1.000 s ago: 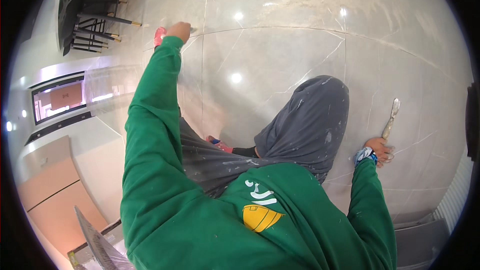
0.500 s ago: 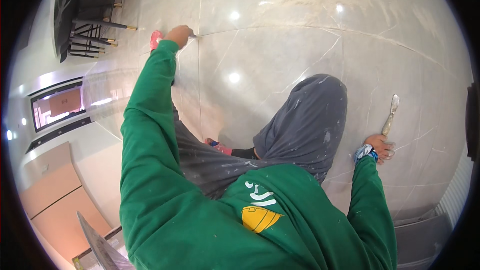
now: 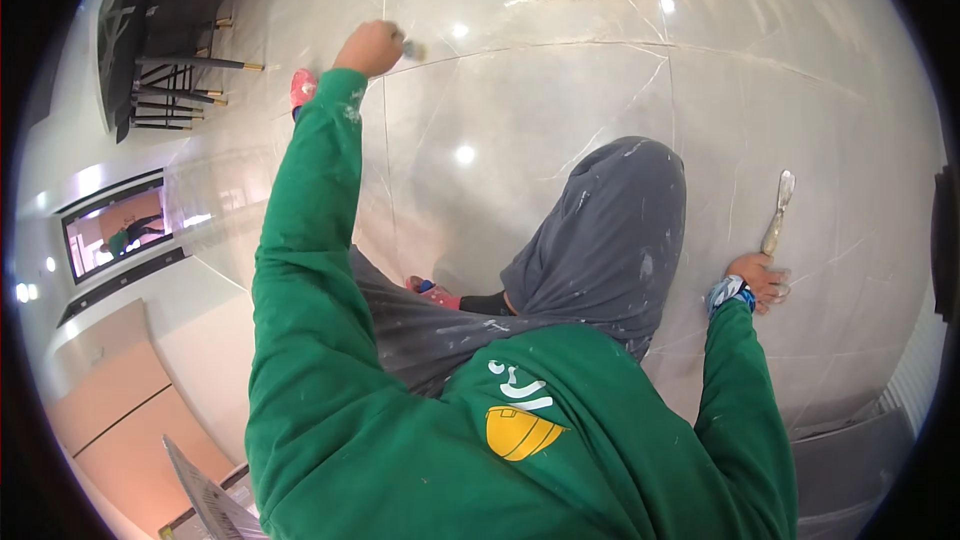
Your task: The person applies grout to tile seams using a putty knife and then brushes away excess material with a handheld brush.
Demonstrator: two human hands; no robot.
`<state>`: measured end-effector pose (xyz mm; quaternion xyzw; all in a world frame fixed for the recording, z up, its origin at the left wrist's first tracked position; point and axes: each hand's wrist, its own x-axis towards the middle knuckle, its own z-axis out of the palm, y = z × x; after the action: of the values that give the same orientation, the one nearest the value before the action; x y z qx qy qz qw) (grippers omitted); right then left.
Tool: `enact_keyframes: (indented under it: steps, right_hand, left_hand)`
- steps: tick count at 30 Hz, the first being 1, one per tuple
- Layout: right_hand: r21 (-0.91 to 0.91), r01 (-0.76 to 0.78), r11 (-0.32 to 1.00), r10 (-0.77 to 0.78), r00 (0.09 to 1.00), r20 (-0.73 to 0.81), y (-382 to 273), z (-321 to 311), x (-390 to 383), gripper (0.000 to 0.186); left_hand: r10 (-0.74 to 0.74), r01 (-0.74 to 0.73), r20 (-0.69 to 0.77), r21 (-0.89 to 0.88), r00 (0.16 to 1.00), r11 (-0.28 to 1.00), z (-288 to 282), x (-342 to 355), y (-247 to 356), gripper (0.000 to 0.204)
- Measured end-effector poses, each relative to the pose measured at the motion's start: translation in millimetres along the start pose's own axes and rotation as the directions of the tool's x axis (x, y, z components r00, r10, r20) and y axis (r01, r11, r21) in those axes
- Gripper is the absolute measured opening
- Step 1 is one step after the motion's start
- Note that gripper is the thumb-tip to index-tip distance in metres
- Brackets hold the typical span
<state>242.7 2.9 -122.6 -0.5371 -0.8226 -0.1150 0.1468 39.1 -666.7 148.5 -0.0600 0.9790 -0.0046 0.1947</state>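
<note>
My left hand [image 3: 368, 46] is closed on a small tool [image 3: 413, 50], blurred at its tip, over a joint in the grey marble-look floor tiles [image 3: 510, 90]. My right hand [image 3: 758, 278] rests on the floor, holding the handle of a long putty knife [image 3: 776, 215], its blade pointing away from me. My grey-clad knee [image 3: 610, 220], spotted with white, is between my hands. A red shoe [image 3: 304, 90] shows beside my left sleeve, another [image 3: 432, 290] beneath my body.
Dark table and stools with brass-tipped legs [image 3: 175, 70] stand at the upper left. A wall screen [image 3: 115, 230] is at left, above pink panels [image 3: 140, 420]. A grey panel [image 3: 205, 490] leans at lower left. Dark flat material [image 3: 840, 470] lies at lower right.
My left hand has moved up and right along the joint with the small tool. My right hand has shifted slightly upward in view. A green-clad figure now shows on the screen.
</note>
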Motion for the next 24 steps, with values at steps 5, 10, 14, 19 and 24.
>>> enact_keyframes:
  steps: [5, 10, 14, 19, 24]
  right_hand:
    - [0.016, -0.011, 1.0, 0.01, 1.0, 0.012, -8.2, -6.5, -0.7, 0.06]
    - [0.018, -0.016, 1.0, 0.016, 0.999, 0.04, -10.0, -4.1, -4.2, 0.062]
    - [0.01, -0.042, 0.999, 0.041, 0.995, 0.093, -10.0, -11.7, -4.8, 0.063]
    - [0.007, -0.014, 1.0, 0.013, 0.998, 0.069, 0.1, -8.4, 3.3, 0.061]
    - [0.031, -0.003, 1.0, 0.001, 0.997, 0.072, -12.4, -17.6, -7.6, 0.061]
  left_hand:
    - [-0.211, 0.21, 0.086, 0.023, 0.974, 0.977, 63.8, 9.5, 19.3, 0.028]
    - [-0.107, 0.052, -0.204, -0.259, 0.973, 0.964, 52.2, 63.4, 105.7, 0.033]
    - [-0.063, -0.046, -0.342, -0.303, 0.938, 0.952, -2.4, 60.4, 104.6, 0.031]
    - [-0.211, 0.222, -0.155, 0.056, 0.965, 0.974, 21.0, 13.1, 74.2, 0.026]
    - [0.049, -0.048, -0.047, 0.03, 0.998, 0.998, 68.0, 22.9, 88.2, 0.024]
